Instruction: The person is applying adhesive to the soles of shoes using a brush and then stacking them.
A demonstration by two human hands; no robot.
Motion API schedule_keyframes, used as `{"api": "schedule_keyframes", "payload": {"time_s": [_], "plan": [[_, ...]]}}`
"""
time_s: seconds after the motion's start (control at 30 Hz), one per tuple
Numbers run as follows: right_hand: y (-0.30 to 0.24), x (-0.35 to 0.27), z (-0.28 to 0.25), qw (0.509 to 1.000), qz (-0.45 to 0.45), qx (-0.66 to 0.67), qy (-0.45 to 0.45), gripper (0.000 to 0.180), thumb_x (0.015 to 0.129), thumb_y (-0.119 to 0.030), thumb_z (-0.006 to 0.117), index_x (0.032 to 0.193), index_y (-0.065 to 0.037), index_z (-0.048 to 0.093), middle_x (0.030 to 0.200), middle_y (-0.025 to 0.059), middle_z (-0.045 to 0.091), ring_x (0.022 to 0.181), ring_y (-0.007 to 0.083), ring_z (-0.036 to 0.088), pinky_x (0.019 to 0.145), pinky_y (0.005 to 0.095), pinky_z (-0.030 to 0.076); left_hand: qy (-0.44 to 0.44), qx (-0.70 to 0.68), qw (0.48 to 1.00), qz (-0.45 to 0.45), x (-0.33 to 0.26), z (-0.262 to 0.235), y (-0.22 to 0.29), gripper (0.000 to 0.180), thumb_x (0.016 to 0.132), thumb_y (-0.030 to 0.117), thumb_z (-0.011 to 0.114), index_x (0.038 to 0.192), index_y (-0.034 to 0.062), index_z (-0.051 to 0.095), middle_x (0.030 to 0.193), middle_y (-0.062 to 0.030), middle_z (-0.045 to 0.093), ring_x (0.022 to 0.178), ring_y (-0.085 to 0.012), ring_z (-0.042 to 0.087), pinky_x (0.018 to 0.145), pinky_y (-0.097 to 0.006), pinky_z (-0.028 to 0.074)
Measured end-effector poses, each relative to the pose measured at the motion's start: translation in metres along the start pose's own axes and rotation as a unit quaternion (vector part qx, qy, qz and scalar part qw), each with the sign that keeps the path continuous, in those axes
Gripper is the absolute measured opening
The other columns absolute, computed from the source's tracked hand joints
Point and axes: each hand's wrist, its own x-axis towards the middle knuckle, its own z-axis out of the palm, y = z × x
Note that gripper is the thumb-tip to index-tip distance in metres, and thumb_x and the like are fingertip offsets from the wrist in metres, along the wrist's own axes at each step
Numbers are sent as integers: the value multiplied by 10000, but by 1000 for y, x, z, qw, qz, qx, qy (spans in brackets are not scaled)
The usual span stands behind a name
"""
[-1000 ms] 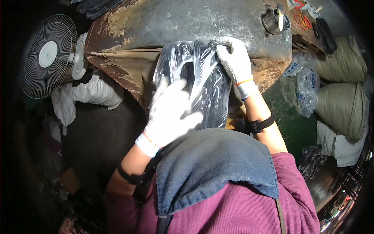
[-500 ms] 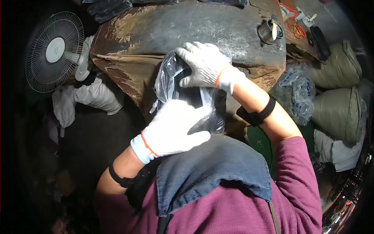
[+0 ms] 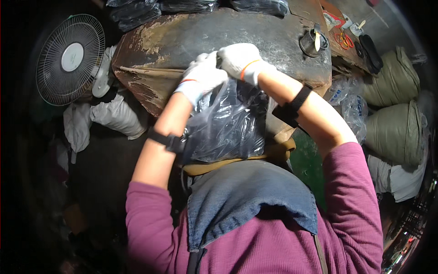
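Note:
A clear plastic bag [image 3: 226, 125] with something dark inside lies in front of me, between the table edge and my denim apron [image 3: 251, 196]. Both hands wear white knit gloves and meet at the bag's far end. My left hand [image 3: 203, 75] is closed on the gathered plastic there. Beside it, almost touching, my right hand [image 3: 239, 59] is curled with its fingers bent down over the same end of the bag. The fingertips of both hands are partly hidden. What the dark contents are cannot be made out through the shiny plastic.
The worn table [image 3: 191, 41] bears a dark can [image 3: 312, 43] with a brush at its right. Several dark plastic-wrapped bundles [image 3: 189, 5] lie along the far edge. A fan [image 3: 71, 57] stands at left; green sacks [image 3: 392, 130] and red-handled scissors [image 3: 343, 40] are at right.
My left hand has moved from the bag's near side up to its far end. My right hand has curled closed there. The bag's near part now shows, and the plastic is gathered between the hands.

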Motion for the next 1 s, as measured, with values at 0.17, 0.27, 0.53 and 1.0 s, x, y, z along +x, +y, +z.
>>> {"api": "schedule_keyframes", "payload": {"time_s": [0.17, 0.27, 0.53, 1.0], "plan": [[83, -46, -4, 994, 88, -53, 48, 251, 908, -280, 625, 972, -67, 741, 906, 202, 741, 911, 410, 727, 803, 481, 585, 42, 189, 978, 74, 24, 21, 1, 307, 1005, 244, 527, 1131, 126, 781, 1128, -201, 747, 1116, -384, 710, 950, -482, 580], [124, -96, 35, 992, -22, -57, 111, 214, 898, -222, 620, 985, -61, 730, 991, 204, 718, 915, 388, 701, 821, 420, 580, 142, 144, 975, 90, 25, 30, -54, 335, 1026, 247, 507, 1108, 53, 767, 1093, -194, 760, 1058, -348, 727, 910, -449, 580], [76, -103, 46, 377, 201, 883, 192, 307, 1035, -58, 582, 1320, 39, 642, 1202, 102, 719, 1014, 145, 660, 894, 261, 548, 60, -713, 698, -13, -8, 32, -95, 351, 1052, 135, 472, 1256, -52, 688, 1231, -148, 726, 1161, -248, 661, 1084, -367, 500], [57, -70, 89, 747, 114, 620, 211, 259, 1034, -146, 567, 1224, 0, 665, 1117, 138, 732, 993, 251, 706, 921, 356, 582, 133, -754, 587, 263, -40, -35, -150, 86, 1025, 131, 591, 1016, 47, 602, 1121, -82, 671, 1057, -179, 641, 982, -328, 521]]}}
